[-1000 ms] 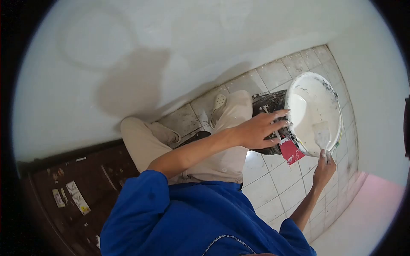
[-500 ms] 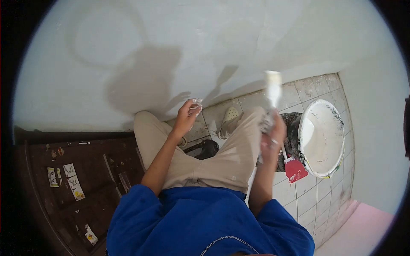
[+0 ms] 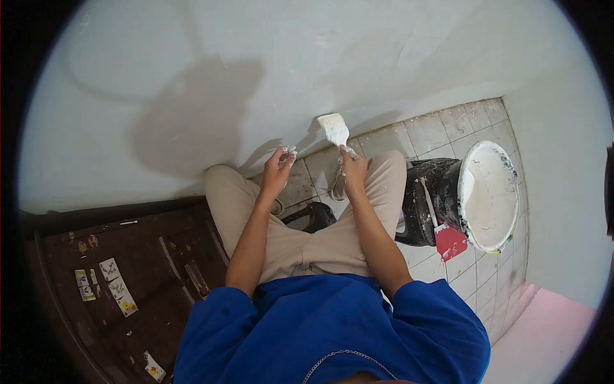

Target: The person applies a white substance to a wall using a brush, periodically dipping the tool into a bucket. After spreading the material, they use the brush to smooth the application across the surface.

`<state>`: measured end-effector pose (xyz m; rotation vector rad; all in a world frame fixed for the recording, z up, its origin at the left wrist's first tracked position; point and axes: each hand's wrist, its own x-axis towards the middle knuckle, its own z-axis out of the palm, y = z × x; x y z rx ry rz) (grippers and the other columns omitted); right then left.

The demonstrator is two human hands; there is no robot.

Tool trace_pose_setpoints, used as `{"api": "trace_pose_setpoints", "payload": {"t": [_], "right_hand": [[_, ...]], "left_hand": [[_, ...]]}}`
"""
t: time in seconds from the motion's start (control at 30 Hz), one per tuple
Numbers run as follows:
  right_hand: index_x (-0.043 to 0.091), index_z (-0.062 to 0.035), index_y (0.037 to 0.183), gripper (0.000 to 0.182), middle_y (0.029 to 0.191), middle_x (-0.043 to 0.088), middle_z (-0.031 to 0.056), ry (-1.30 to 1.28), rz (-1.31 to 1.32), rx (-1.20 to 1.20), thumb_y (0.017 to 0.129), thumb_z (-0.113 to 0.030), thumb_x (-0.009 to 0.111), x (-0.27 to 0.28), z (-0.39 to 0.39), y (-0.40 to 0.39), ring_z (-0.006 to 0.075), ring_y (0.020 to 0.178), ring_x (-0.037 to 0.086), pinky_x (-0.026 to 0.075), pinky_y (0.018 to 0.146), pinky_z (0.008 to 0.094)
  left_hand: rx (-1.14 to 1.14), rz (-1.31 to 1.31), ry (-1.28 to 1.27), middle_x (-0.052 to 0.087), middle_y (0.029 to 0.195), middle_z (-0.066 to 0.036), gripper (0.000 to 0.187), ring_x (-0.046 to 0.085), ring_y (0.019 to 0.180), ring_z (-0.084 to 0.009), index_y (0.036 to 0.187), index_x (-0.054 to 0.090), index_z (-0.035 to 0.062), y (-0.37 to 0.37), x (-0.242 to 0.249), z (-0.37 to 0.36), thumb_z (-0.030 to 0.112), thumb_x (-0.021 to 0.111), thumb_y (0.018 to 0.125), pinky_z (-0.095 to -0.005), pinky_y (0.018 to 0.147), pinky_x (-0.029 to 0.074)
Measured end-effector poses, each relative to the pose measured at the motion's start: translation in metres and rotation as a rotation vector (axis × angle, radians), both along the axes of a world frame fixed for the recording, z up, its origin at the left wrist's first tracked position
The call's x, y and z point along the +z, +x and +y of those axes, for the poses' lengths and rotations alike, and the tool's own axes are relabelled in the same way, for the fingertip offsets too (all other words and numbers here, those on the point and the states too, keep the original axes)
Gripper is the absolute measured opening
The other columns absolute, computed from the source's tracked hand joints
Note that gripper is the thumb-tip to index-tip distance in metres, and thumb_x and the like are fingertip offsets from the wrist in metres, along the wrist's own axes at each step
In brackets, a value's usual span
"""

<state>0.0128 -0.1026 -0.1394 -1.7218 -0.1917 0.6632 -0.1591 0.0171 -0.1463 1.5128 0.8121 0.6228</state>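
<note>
My right hand (image 3: 354, 170) is closed round the white handle of a wide paintbrush (image 3: 335, 130). Pale bristles point up and left, at or very close to the wall (image 3: 358, 70); contact is hard to judge. My left hand (image 3: 277, 170), its fingertips smeared white, hovers in front of the wall over my left knee, with the fingers loosely curled and a gap at the thumb. I make out no tool in it. To the right stands a bucket (image 3: 465, 185) of white paint with a splattered rim. A red-bladed scraper (image 3: 450, 242) with a white handle rests against a dark object beside the bucket.
A dark brown wooden panel (image 3: 147, 275) with stickers lies at the left. White floor tiles (image 3: 425, 132) run along the wall's foot. Near my feet is a black object (image 3: 316, 217). A pink surface (image 3: 556, 313) shows at lower right.
My right hand has swung left from beside the bucket with the paintbrush, bringing its bristles to the wall area. My left hand has barely shifted. The view has turned slightly.
</note>
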Motion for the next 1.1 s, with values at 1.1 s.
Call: {"api": "trace_pose_setpoints", "payload": {"t": [1.1], "right_hand": [[0.067,-0.0005,0.075,0.028,0.056,0.048,-0.0045,-0.050,-0.043,0.028,0.086,-0.026,0.066,0.009,0.009,0.013,0.0054,0.049,0.037,0.028,0.046,0.0273]], "left_hand": [[-0.056,-0.038,-0.015,0.062,0.091,-0.006,0.020,0.055,0.078,-0.0077,0.109,0.056,-0.0015,0.009,-0.003,-0.014,0.012,0.054,0.094,-0.0234,0.068,0.044]]}}
